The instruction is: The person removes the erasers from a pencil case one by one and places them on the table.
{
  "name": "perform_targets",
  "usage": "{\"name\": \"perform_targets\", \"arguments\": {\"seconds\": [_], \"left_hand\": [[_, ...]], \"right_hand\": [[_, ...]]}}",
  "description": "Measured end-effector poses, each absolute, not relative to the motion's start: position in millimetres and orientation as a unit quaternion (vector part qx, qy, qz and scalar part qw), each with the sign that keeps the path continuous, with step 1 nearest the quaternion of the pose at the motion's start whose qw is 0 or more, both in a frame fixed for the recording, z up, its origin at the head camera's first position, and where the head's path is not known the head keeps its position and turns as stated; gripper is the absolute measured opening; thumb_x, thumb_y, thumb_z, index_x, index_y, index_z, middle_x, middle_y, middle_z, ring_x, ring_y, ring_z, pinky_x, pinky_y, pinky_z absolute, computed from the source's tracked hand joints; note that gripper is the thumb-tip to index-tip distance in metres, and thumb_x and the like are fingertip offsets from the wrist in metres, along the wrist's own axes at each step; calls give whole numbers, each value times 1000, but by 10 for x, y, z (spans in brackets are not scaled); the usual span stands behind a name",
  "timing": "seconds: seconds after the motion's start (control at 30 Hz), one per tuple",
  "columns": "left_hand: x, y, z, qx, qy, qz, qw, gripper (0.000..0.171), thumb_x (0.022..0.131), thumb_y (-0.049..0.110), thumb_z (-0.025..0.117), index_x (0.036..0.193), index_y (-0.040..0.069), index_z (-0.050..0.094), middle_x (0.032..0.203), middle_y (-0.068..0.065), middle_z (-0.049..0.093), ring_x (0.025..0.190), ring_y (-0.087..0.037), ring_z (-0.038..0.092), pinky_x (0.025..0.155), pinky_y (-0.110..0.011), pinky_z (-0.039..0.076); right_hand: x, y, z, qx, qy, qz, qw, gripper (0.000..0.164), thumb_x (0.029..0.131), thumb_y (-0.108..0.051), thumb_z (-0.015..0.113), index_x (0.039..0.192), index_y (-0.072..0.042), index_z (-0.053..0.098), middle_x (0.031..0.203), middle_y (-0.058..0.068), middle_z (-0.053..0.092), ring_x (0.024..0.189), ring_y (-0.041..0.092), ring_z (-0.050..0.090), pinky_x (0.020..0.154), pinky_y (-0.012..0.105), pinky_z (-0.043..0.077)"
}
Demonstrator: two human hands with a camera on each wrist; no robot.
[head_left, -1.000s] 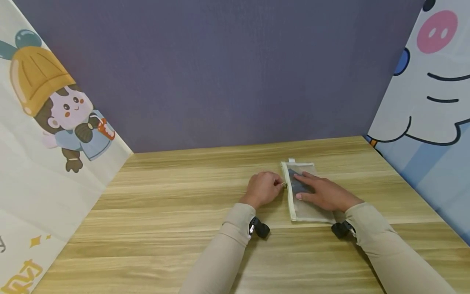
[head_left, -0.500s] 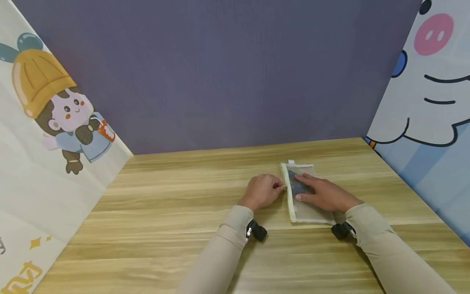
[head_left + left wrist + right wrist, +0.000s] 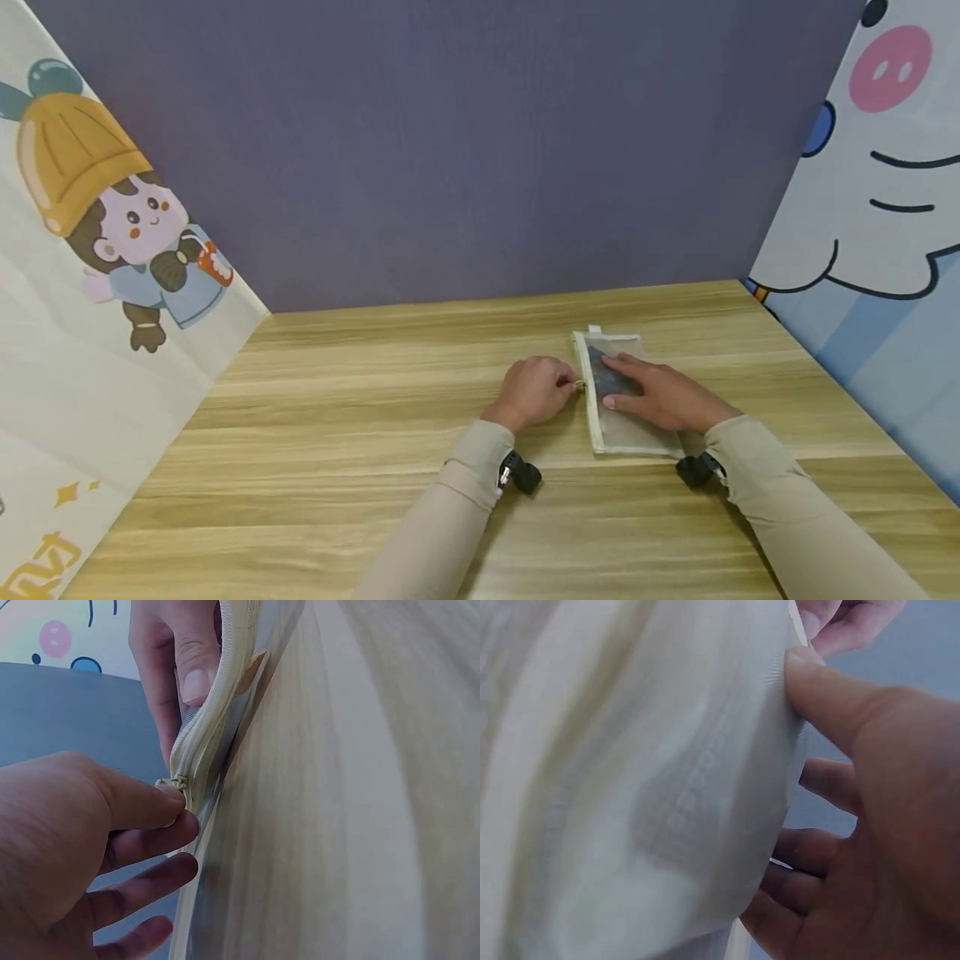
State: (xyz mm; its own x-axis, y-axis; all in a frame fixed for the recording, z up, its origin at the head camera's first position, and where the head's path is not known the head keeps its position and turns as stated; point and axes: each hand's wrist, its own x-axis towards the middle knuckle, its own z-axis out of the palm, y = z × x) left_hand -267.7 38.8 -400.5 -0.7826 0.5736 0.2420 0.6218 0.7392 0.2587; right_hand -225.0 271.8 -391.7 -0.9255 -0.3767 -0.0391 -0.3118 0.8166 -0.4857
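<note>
A see-through mesh zipper pouch (image 3: pixel 637 437) with cream edging lies flat on the table, a dark grey flat thing (image 3: pixel 609 379) showing through it. My left hand (image 3: pixel 531 390) pinches the small metal zipper pull (image 3: pixel 174 782) between thumb and forefinger at the pouch's left edge. In the left wrist view its other fingers are loosely bent, and the zipper teeth (image 3: pixel 214 694) curve away upward. My right hand (image 3: pixel 667 396) rests on the pouch with spread fingers. Seen from the right wrist, the thumb (image 3: pixel 832 694) lies against the mesh.
The wood-grain table (image 3: pixel 337 433) runs back to a dark grey-purple panel (image 3: pixel 480 150). Cartoon-printed panels (image 3: pixel 900 217) border it on both sides. A white fabric tab (image 3: pixel 595 329) sticks out at the pouch's far end.
My left hand has shifted slightly toward me along the pouch's edge, with the zipper pull still between its fingertips. The right hand and pouch have stayed in place.
</note>
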Motion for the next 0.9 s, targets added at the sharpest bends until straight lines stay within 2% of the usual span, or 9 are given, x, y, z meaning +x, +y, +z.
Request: {"name": "perform_targets", "arguments": {"seconds": [0.33, 0.9], "left_hand": [[-2639, 372, -3983, -332, -925, -176, 60, 12, 96, 28, 70, 101, 22, 79, 95, 13, 72, 85, -2, 64, 78, -24, 49], [-2567, 354, -3973, -341, -923, -166, 57, 13, 96, 27, 70, 105, 22, 79, 102, 11, 73, 91, -3, 65, 82, -25, 50]], "right_hand": [[-2259, 2715, -3907, -184, 950, -244, 68, 82, 95, -60, 58, 157, -11, 35, 158, 29, 26, 138, 53, 33, 104, 64, 34], [-2248, 2704, -3899, -175, 951, -242, 77, 81, 95, -58, 58, 157, -12, 34, 158, 30, 26, 138, 53, 32, 104, 65, 33]]}}
